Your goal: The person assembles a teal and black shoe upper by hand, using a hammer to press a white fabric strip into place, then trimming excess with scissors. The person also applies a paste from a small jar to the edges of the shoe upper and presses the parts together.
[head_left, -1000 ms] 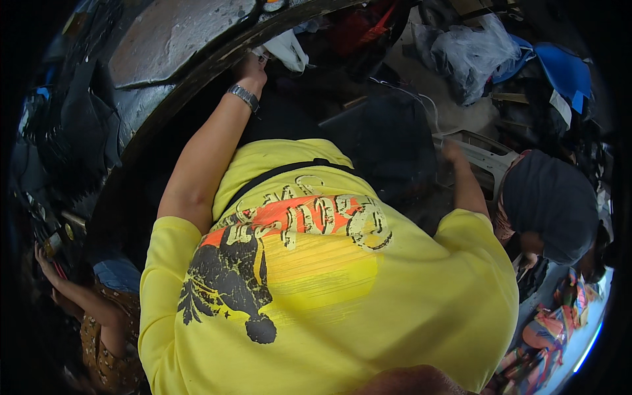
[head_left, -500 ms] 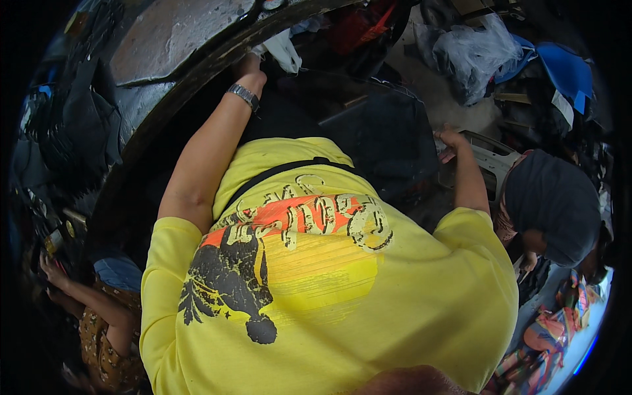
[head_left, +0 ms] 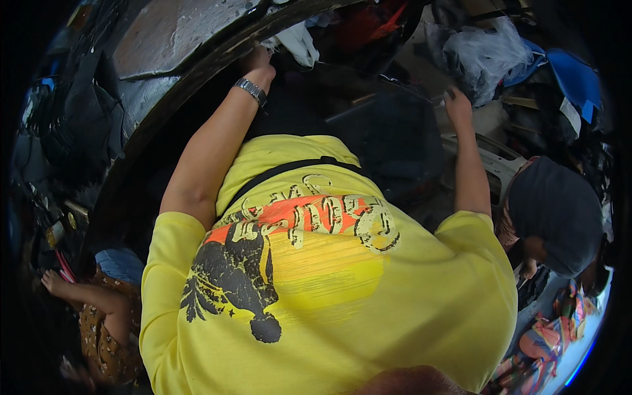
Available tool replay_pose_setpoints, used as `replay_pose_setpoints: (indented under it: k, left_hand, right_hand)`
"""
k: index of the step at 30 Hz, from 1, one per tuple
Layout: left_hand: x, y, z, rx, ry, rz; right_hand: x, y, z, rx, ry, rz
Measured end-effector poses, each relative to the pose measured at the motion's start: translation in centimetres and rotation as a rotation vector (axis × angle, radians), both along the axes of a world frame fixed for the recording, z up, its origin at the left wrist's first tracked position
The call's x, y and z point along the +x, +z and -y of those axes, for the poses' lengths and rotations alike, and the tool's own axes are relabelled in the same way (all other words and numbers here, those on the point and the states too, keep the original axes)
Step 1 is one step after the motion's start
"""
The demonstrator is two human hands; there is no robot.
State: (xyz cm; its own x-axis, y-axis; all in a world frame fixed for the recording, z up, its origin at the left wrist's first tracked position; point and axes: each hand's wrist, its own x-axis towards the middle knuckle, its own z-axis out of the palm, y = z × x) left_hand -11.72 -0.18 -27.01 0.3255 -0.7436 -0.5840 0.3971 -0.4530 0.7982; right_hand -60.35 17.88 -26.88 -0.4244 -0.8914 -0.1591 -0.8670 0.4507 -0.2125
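Note:
My left hand [head_left: 259,60], with a metal-banded watch [head_left: 251,91] at the wrist, reaches to the edge of a dark table [head_left: 220,49]. Its fingers are mostly hidden at that edge, right beside a white plastic bag [head_left: 299,45]; whether they grip it I cannot tell. On the other side, my right hand [head_left: 457,105] is stretched forward over the floor, its fingers curled closed. Anything in them is too small to make out. Between my arms a dark sheet-like thing [head_left: 388,131] lies in front of my body.
A brown-grey slab [head_left: 174,36] rests on the table. Clear crumpled plastic [head_left: 490,56] and a blue plastic piece [head_left: 576,79] lie at the far right. A person with a dark head covering [head_left: 556,210] is close on my right, by a pale frame [head_left: 490,158]. Another person [head_left: 108,309] works at left.
My right hand has moved forward and up, away from the pale frame. My left hand and the white bag have shifted slightly right. The person at left has lowered an arm.

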Motion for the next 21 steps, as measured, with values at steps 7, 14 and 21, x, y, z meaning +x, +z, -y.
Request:
replay_pose_setpoints:
  k: [7, 14, 21]
  left_hand:
    - [0.1, 2.2, -0.1, 0.002, 0.031, -0.147]
    - [0.5, 1.1, -0.1, -0.090, 0.132, -0.202]
    - [0.4, 0.4, 0.1, -0.212, 0.143, -0.361]
  right_hand:
    - [14.3, -0.1, 9.9, 0.243, 0.570, 0.174]
    - [15.2, -0.4, 13.1, 0.461, 0.208, 0.753]
    - [-5.3, -1.6, 5.5, -0.365, -0.513, 1.453]
